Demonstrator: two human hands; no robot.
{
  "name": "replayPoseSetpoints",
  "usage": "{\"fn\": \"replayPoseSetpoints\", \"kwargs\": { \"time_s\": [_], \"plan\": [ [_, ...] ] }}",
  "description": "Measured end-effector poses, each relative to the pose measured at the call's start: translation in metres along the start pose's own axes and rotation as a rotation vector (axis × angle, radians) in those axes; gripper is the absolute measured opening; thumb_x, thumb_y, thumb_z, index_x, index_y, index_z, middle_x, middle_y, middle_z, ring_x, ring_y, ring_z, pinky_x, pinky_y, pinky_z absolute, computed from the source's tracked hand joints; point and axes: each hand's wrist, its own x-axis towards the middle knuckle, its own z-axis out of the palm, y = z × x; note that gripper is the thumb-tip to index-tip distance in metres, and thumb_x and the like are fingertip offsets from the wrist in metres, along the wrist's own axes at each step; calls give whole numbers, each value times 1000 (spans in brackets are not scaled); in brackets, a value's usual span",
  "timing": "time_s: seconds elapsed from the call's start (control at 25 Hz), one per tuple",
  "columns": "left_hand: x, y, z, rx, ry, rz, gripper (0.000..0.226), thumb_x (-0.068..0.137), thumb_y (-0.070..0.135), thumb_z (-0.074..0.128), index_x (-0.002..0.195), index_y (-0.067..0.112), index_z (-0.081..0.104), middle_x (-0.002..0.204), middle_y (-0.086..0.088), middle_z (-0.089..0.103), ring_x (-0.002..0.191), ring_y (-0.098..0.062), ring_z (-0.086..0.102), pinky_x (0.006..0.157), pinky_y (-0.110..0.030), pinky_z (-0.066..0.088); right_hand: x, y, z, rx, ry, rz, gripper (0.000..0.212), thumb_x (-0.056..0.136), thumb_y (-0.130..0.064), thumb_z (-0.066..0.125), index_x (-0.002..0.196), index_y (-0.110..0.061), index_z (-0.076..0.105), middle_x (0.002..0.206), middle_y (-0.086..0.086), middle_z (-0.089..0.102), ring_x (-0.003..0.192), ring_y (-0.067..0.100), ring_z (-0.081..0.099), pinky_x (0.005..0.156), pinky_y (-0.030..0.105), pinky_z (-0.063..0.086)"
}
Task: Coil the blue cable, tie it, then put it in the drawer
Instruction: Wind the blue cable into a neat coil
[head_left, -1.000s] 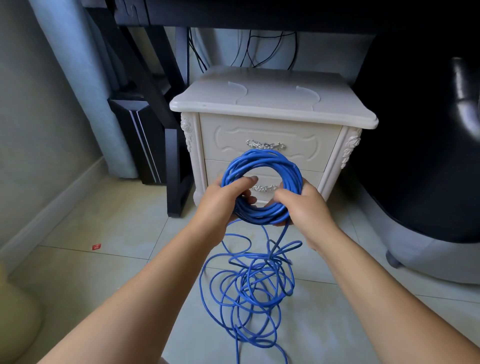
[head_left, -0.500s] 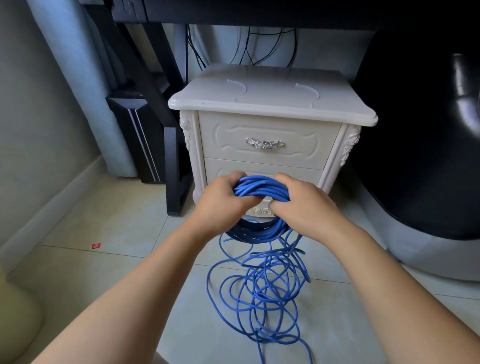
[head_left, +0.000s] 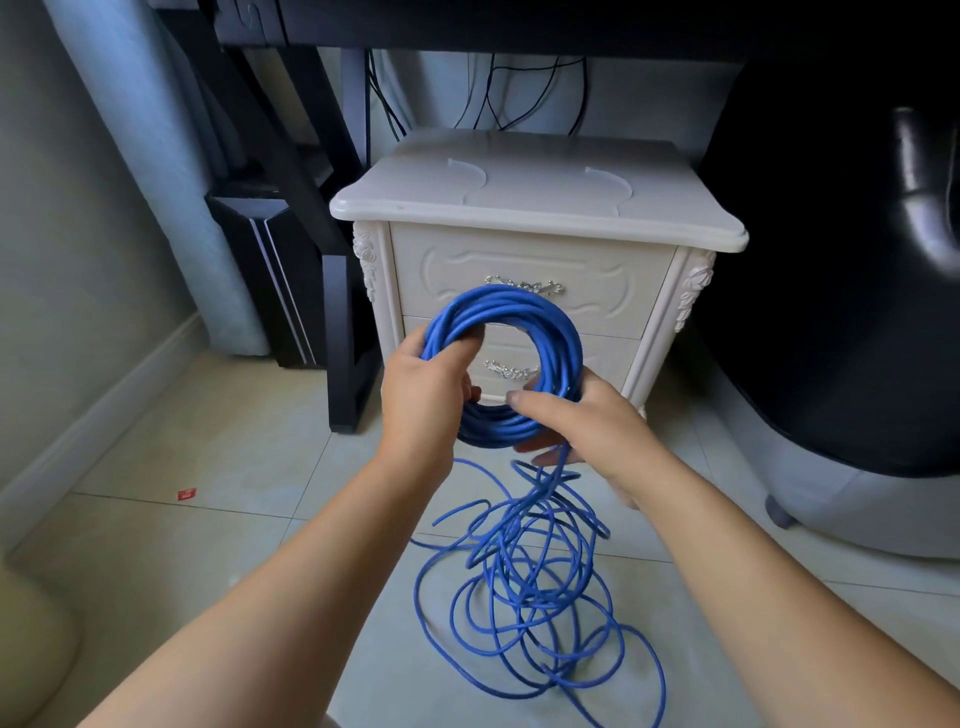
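Observation:
A blue cable (head_left: 550, 332) is partly wound into a thick ring held upright in front of a white nightstand. My left hand (head_left: 426, 389) grips the ring's left side, fingers curled through its opening. My right hand (head_left: 582, 421) holds the ring's lower right, thumb across the strands. From the ring a loose tangle of cable (head_left: 535, 587) hangs down and spreads over the floor tiles. Both drawers of the nightstand (head_left: 597, 291) are closed, with silver handles; the ring partly covers the lower drawer (head_left: 608, 358).
A black desk frame leg (head_left: 343, 338) stands left of the nightstand, and a black chair (head_left: 831, 312) on a grey base fills the right. Dark cords hang behind the nightstand. A small red scrap (head_left: 186, 493) lies on the tiles at left.
The ring was tipped down flat between both hands half a second ago; now it stands upright again, facing me. The loose cable on the floor has shifted slightly.

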Motion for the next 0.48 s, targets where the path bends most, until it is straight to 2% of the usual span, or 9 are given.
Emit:
{"fn": "replayPoseSetpoints", "kwargs": {
  "time_s": [0.08, 0.16, 0.24, 0.32, 0.36, 0.4, 0.48],
  "plan": [
    [-3, -4, 4, -103, -27, -86, 23, 90, 17, 66, 69, 21, 56, 51, 3, 37, 49, -14, 37, 63, -36, 40, -1, 2, 7, 163, 135, -36, 12, 84, -11, 66, 88, -17, 57, 87, 10, 73, 81, 24, 73, 67, 35, 61],
    [-8, -9, 7, -72, -94, -129, 23, 91, 17, 64, 71, 18, 54, 53, 3, 44, 54, -15, 45, 66, -35, 40, 0, 2, 8, 259, 217, -38, 17, 81, 0, 60, 84, -16, 56, 69, 3, 72, 69, 18, 72, 65, 32, 59],
    [-8, -11, 5, 20, -152, -116, 13, 90, 18, 65, 78, 17, 60, 62, 2, 57, 66, -16, 56, 74, -38, 43, 4, 3, 2, 274, 230, -30, 18, 79, 3, 57, 87, -14, 56, 69, 8, 73, 72, 26, 72, 74, 41, 59],
    [-5, -7, -1, 44, -201, -111, 4, 88, 15, 67, 91, 13, 66, 74, 0, 67, 79, -15, 64, 86, -39, 49, 5, 0, -3, 212, 202, -54, 18, 80, 1, 54, 87, -16, 55, 69, 9, 74, 79, 33, 72, 80, 46, 58],
    [-3, -5, -5, 59, -231, -106, 10, 87, 13, 68, 97, 11, 67, 80, -2, 69, 83, -16, 67, 91, -40, 51, 6, -1, -5, 151, 187, -75, 19, 81, 0, 54, 86, -18, 55, 68, 5, 74, 79, 33, 72, 79, 44, 57],
    [-1, -2, -8, 92, -261, -86, 17, 86, 11, 70, 102, 10, 66, 83, -4, 69, 85, -19, 68, 92, -40, 52, 5, -3, -6, 74, 173, -100, 20, 81, -1, 55, 84, -20, 55, 65, -1, 72, 77, 29, 72, 72, 39, 56],
    [1, 2, -12, 240, -321, 19, 27, 83, 6, 71, 107, 15, 64, 86, -5, 69, 81, -22, 67, 85, -40, 56, 2, -5, -8, -103, 154, -146, 24, 80, -2, 58, 83, -26, 57, 61, -8, 66, 63, 14, 66, 58, 26, 49]
  ]
}}
